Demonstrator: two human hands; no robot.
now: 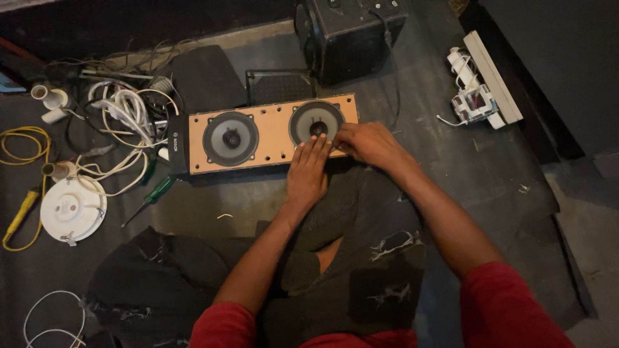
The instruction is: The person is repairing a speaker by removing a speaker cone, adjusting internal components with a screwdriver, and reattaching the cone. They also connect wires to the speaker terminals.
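We've got the orange speaker panel (271,132) lying flat on the dark floor mat (451,154), long axis running left to right, just ahead of our knees. It carries 2 round drivers, and both hands sit at the right-hand driver (316,121).

The left hand (307,173) lies palm down on the panel's near edge, its fingers (314,147) together and stretched flat, tips touching the driver's lower rim, clamped on nothing. The right hand (366,143) comes in from the right, curled at the rim; we can't tell whether its fingers pinch anything.

The left-hand driver (231,138) sits well off to the left of both hands, nearer the left one. Green screwdrivers (155,192) lie further left, beside the white cable tangle (126,113).
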